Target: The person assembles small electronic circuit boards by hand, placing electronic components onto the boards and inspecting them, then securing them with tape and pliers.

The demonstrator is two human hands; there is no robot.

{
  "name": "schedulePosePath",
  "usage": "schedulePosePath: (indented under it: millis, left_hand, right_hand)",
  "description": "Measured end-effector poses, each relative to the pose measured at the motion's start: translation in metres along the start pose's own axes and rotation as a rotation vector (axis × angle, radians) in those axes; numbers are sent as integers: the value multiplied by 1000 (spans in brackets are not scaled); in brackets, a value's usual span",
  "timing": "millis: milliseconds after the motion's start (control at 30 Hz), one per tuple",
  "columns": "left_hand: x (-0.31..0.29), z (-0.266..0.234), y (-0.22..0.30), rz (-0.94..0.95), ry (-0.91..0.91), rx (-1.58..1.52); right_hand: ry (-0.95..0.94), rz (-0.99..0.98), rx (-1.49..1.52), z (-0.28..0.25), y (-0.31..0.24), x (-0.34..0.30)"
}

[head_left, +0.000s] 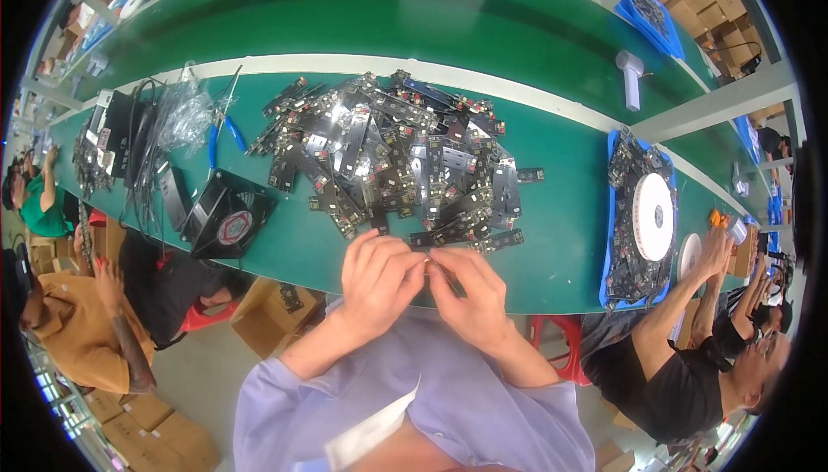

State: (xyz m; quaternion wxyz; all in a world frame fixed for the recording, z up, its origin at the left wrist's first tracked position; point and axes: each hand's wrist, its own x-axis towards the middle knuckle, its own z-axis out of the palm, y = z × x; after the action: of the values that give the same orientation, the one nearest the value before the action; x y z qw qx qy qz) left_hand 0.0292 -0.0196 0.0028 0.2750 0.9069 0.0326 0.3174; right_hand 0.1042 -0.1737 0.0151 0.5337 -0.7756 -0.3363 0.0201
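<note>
My left hand (379,280) and my right hand (468,293) meet at the near edge of the green bench. Both are closed, thumbs and fingertips pinched together around something tiny and pale between them, too small to name. Just beyond my fingers lies a large heap of black circuit boards (392,149), narrow strips with small parts on them, piled loosely over one another. The nearest boards of the heap lie close to my fingertips.
On the left are a black fan (228,215), blue-handled pliers (226,134), clear plastic wrap (185,106) and black cables. A white reel (653,217) rests on a blue tray (611,213) of boards at right. Co-workers sit on both sides. An open cardboard box (267,317) stands below the bench.
</note>
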Motion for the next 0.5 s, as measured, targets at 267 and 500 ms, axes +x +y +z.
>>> schedulePosePath:
  millis: [267,500]
  left_hand:
    - [3,0,2,17,17,-5]
    - [6,0,3,31,22,-4]
  right_hand:
    - [22,-81,-70,0,3,1]
    - [49,-209,-195,3,2,3]
